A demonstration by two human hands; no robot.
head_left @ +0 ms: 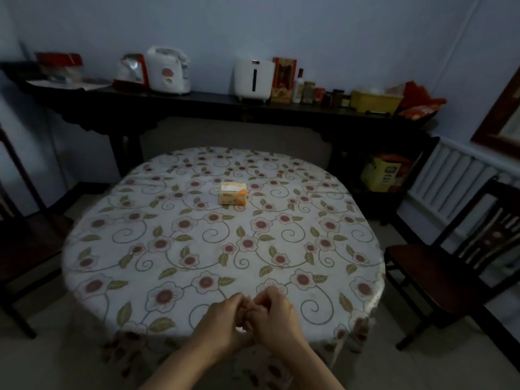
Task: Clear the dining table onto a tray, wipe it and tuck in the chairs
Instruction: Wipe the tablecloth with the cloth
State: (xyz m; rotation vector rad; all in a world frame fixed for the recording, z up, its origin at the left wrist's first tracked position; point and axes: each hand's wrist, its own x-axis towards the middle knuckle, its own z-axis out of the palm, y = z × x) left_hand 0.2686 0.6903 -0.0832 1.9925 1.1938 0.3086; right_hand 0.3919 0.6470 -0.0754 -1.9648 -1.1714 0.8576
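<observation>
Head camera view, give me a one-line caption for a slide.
Both hands, left and right, meet fingers curled at the near edge of a floral-clothed table bearing only a tissue pack.

I see a dim room with pale blue walls [323,26], a dark sideboard [197,104] at twelve o'clock, a white radiator [447,181] at two, light floor tiles [70,358].
</observation>
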